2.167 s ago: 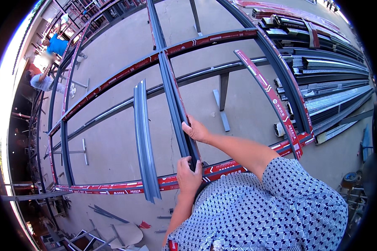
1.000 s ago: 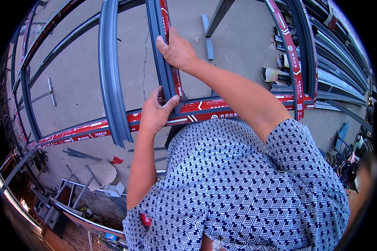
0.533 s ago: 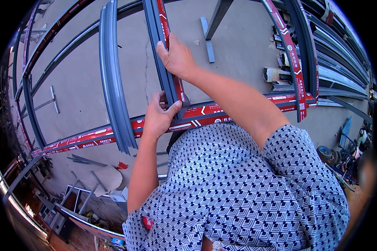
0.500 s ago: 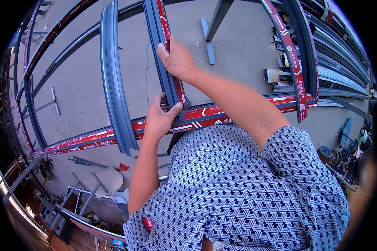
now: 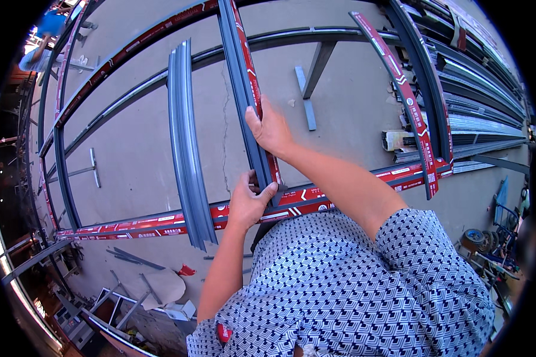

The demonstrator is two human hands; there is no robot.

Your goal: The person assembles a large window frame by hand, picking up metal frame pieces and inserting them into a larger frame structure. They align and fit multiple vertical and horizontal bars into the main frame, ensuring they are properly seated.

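A grey metal profile bar (image 5: 239,77) with red film along its right side runs away from me and meets the red-filmed front rail (image 5: 140,228) of a large frame. Close to that joint, my left hand (image 5: 248,202) is closed on the bar's near end, thumb toward the right side and fingertips partly hidden at its left. Farther up, my right hand (image 5: 273,130) grips the bar's right edge, its thumb on top and its other fingers mostly out of sight. Left of both hands, a loose ribbed grey profile (image 5: 186,143) lies across the frame's rails.
At the right, a red-filmed strip (image 5: 404,98) lies over the frame near its side bar. Beyond are stacked metal profiles (image 5: 479,122). A grey stand leg (image 5: 319,68) supports the frame. A cluttered workbench (image 5: 116,324) stands lower left; another person (image 5: 41,47) is at the far left.
The view has shifted, so the frame and my hands sit lower and farther right in the picture. Both hands keep their places on the bar. Another person has come into view at upper left.
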